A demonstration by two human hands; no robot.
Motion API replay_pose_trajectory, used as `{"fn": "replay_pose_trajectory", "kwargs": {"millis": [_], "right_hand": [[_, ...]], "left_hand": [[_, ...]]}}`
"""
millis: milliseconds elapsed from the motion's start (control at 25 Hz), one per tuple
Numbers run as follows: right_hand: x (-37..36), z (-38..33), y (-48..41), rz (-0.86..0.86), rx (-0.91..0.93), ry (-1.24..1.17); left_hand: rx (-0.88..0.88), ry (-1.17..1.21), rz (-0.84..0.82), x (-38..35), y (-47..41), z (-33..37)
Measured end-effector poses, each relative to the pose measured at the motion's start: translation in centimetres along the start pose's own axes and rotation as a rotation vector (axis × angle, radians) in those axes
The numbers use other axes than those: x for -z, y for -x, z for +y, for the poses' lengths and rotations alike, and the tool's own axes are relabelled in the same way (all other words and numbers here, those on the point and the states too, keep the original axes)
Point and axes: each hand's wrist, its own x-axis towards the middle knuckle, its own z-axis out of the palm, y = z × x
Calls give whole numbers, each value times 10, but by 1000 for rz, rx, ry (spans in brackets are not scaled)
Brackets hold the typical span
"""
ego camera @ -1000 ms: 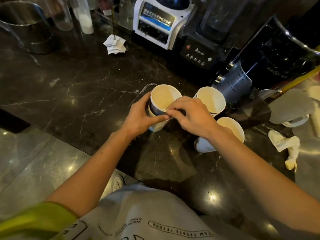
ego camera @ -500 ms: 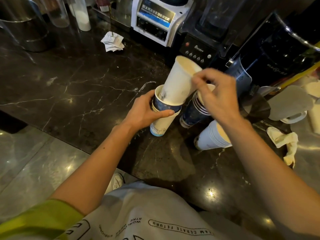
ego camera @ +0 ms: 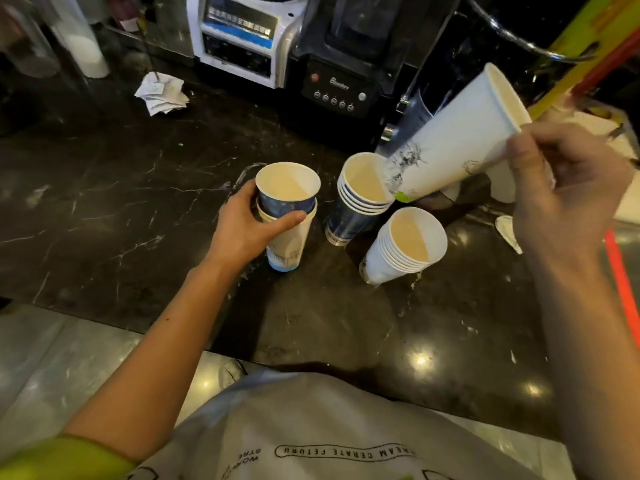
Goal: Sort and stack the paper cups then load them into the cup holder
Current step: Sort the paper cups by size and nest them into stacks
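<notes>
My left hand (ego camera: pixel 247 230) grips a mixed stack on the dark marble counter: a blue cup (ego camera: pixel 286 194) nested in a white cup (ego camera: pixel 287 247). My right hand (ego camera: pixel 568 188) holds a tall white paper cup (ego camera: pixel 457 140) by its rim, tilted in the air, its base above the blue stack. A stack of blue cups (ego camera: pixel 356 206) stands just right of my left hand. A stack of white cups (ego camera: pixel 401 247) leans in front of it. No cup holder shows clearly.
A white blender base (ego camera: pixel 239 36) and a black blender base (ego camera: pixel 339 84) stand at the back. Crumpled paper (ego camera: pixel 161 93) lies at the back left. A crumpled tissue (ego camera: pixel 507 232) lies at the right. The counter's front edge (ego camera: pixel 138 330) runs below my left forearm.
My right hand pulled the tall white cup out of the stack in my left hand and carried it up and to the right. My left hand stayed on the remaining cups.
</notes>
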Motion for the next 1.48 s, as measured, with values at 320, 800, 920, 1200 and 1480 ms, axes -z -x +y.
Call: {"fn": "replay_pose_trajectory", "kwargs": {"millis": [320, 800, 920, 1200, 1480], "right_hand": [[4, 27, 66, -410, 105, 234], [-101, -31, 30, -834, 309, 204], [-134, -34, 33, -976, 332, 214], [-86, -37, -3, -409, 187, -56], [-31, -11, -35, -205, 255, 138]], "left_hand": [[-16, 38, 1, -10, 2, -3], [-35, 41, -118, -2, 14, -3], [-53, 59, -111, -3, 20, -2], [-7, 104, -67, 1, 23, -13], [29, 105, -17, -3, 14, -21]]}}
